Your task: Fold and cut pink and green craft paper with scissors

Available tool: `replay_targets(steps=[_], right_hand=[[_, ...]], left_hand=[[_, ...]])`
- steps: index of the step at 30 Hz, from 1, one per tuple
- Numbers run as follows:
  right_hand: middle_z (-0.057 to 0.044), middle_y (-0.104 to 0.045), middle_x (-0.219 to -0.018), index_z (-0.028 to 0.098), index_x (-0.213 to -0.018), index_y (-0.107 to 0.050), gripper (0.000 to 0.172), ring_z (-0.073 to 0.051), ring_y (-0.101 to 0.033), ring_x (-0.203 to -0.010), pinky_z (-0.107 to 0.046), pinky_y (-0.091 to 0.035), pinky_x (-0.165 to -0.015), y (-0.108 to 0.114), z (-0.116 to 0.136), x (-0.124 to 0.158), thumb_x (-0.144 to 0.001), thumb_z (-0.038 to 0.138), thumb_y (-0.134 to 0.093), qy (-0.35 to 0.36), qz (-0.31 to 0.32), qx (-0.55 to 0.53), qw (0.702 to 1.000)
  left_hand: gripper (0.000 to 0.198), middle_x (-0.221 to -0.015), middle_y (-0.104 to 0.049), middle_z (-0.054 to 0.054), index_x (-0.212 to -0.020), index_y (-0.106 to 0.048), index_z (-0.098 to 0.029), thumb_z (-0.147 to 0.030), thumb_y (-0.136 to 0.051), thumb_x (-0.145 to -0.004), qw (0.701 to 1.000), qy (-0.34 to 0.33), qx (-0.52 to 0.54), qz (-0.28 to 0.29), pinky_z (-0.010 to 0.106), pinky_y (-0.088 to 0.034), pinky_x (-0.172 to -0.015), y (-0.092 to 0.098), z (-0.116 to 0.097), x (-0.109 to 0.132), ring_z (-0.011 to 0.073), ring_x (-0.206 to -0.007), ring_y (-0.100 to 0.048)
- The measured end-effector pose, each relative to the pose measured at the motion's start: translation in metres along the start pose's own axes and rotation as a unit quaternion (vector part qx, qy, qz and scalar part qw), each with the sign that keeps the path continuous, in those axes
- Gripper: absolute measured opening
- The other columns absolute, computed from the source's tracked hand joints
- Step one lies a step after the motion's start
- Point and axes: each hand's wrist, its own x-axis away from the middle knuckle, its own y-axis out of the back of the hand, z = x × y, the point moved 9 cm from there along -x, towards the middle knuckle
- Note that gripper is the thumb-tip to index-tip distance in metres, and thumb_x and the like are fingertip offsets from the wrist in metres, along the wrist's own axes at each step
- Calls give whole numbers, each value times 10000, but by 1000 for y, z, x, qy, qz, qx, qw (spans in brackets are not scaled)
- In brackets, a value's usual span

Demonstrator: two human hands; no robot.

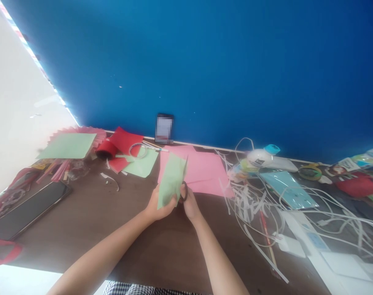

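Observation:
A strip of light green paper (171, 176) stands tilted upward in my left hand (161, 207), whose thumb lies across its lower front. Close at its right edge, my right hand (191, 203) is closed around the dark handle of a pair of scissors (185, 191). The blades point away from me along the paper's right edge; whether they are cutting cannot be made out. Behind both hands, pink paper sheets (204, 170) lie flat on the brown table (127, 241).
Left are a phone (31, 209), green paper (69, 145), red paper (126, 139) and a roll of red tape (108, 148). A small framed card (164, 129) leans on the blue wall. Right are white paper scraps (250, 200), a glue bottle (260, 157), tangled cables and a power strip (309, 233).

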Motion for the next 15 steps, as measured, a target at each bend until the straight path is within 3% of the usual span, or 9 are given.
replay_targets(steps=[10, 15], right_hand=[[-58, -642, -953, 201, -1065, -573, 465, -232, -596, -852, -342, -495, -728, 0, -9, -1, -831, 556, -385, -14, 18, -24, 999], [-58, -651, -936, 200, -1057, -579, 493, -234, -605, -845, -347, -497, -730, 0, -10, 0, -809, 586, -399, -22, 8, -22, 999]], left_hand=[[266, -913, -629, 51, -1004, -574, -204, -154, -487, -757, 1000, -1, 7, -2, 373, -494, -823, 1, 2, 0, 210, -911, -601], [260, -898, -621, 52, -1005, -578, -201, -172, -488, -764, 1000, -1, 9, -1, 372, -487, -837, 1, 2, 0, 210, -930, -592]])
